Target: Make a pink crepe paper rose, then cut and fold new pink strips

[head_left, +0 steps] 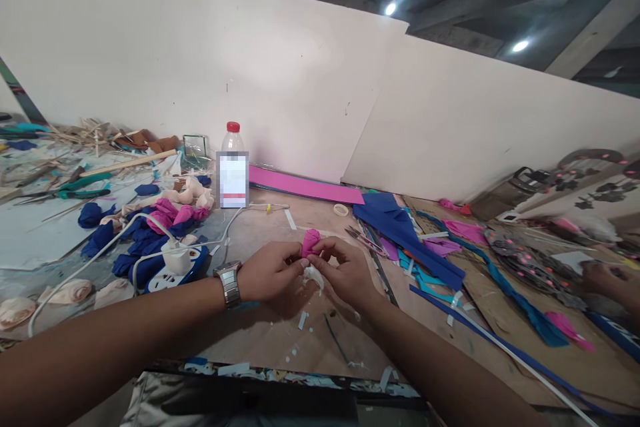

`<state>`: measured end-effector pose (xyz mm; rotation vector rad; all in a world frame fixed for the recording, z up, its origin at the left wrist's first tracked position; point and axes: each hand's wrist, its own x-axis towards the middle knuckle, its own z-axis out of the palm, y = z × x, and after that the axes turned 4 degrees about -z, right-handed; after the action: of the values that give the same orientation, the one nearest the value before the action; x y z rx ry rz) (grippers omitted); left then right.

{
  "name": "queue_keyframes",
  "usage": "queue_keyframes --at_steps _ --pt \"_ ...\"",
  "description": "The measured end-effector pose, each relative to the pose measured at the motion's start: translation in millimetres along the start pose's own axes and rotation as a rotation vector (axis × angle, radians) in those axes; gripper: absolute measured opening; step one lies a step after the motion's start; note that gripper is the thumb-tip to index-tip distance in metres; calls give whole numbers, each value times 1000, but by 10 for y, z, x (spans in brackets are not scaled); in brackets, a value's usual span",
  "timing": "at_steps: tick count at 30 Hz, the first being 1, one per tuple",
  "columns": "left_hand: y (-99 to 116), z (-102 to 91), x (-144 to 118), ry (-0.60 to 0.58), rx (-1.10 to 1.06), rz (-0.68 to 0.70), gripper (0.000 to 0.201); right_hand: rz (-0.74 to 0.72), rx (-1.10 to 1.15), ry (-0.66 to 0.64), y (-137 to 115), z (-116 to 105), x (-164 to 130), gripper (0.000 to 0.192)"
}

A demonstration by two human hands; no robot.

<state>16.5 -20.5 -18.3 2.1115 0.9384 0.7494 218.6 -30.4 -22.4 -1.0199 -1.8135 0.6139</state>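
A small bright pink rolled rosette, made of paper or cloth, is held upright between my two hands above the table. My left hand, with a metal wristwatch on its wrist, pinches the rosette's base from the left. From the other side, the thumb and fingers of my right hand close on the same base. Beneath the fingertips a whitish curled piece shows; whether it is attached to the rosette I cannot tell. Scissors lie just right of my right hand.
Left stand a power strip with a white cable, blue and pink rosettes, and pliers. A phone leans against a red-capped bottle. Blue strips lie right. Another person's hand is at far right.
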Motion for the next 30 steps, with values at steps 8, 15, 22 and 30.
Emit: queue_keyframes --at_steps 8,15,22,30 --pt "-5 3 12 2 -110 47 30 199 378 -15 27 38 10 57" --pt "-12 7 -3 -2 -69 46 37 202 310 -121 -22 9 50 30" --pt "-25 19 -8 1 -69 52 39 208 330 -117 -85 11 57 35" --pt "-17 15 1 -16 -106 26 36 287 429 -160 -37 26 44 30"
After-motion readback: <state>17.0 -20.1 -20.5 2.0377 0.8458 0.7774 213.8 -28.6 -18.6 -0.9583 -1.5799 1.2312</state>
